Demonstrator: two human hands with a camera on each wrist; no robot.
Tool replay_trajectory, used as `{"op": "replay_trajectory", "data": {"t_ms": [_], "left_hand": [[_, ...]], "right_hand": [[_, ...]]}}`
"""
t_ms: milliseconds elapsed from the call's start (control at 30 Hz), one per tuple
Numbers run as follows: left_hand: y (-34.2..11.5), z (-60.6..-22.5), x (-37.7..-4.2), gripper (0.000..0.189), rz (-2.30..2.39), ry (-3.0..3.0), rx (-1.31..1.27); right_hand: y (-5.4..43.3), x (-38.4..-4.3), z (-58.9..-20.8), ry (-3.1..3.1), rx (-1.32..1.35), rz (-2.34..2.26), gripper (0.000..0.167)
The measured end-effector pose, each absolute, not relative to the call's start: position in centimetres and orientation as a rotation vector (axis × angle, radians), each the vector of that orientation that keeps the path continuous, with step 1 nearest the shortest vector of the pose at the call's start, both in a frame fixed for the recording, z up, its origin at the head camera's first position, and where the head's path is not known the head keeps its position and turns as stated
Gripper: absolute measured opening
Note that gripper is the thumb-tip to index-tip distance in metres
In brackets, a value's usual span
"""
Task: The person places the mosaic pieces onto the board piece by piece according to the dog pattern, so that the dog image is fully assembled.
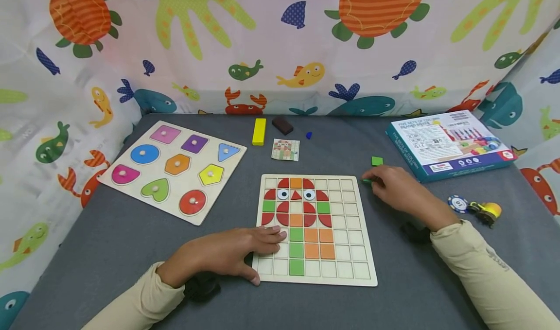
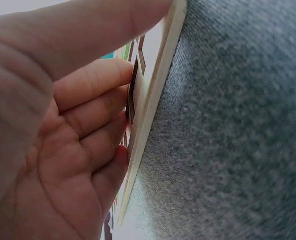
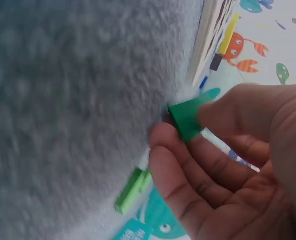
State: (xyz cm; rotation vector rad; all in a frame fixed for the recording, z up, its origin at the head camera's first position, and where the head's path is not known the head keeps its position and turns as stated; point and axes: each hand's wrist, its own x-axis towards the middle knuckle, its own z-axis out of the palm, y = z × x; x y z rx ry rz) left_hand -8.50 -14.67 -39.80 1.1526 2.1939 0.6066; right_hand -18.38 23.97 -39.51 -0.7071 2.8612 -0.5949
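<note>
A wooden grid board (image 1: 345, 270) lies on the grey cloth, with red, orange and green pieces and two eye pieces in its cells. My left hand (image 1: 232, 250) rests on the board's left edge, fingertips over the cells and thumb at the lower left corner. In the left wrist view the fingers (image 2: 95, 82) are extended along the board. Off the board's right side, my right hand (image 1: 400, 189) pinches a green square tile (image 3: 185, 120) between thumb and fingers, close to the cloth. Another green tile (image 1: 376, 161) lies just beyond that hand.
A knobbed shape board (image 1: 210, 155) lies at the left. Behind the grid board are a yellow block (image 1: 259, 131), a dark brown block (image 1: 282, 126), a small blue piece (image 1: 308, 135) and a picture card (image 1: 286, 149). A box (image 1: 450, 143), poker chip (image 1: 458, 203) and toy vehicle (image 1: 486, 212) are at the right.
</note>
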Motion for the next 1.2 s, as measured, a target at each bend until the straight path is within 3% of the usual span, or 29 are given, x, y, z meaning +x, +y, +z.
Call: {"op": "replay_trajectory", "data": {"t_ms": [300,767,1200], "left_hand": [[-14.7,-39.8,-8.5,0.078,0.608,2.192,1.146],[-14.7,-39.7,-8.4,0.077,0.607,2.199,1.147],[-14.7,-39.7,-8.5,0.078,0.61,2.2,1.144]], "right_hand": [[24.1,-17.2,-38.2,2.847,-0.754,-0.547,0.012],[20.8,-12.5,-37.2,2.515,-0.941,-0.917,0.018],[19.2,-11.2,-39.0,2.453,-0.986,-0.928,0.016]]}}
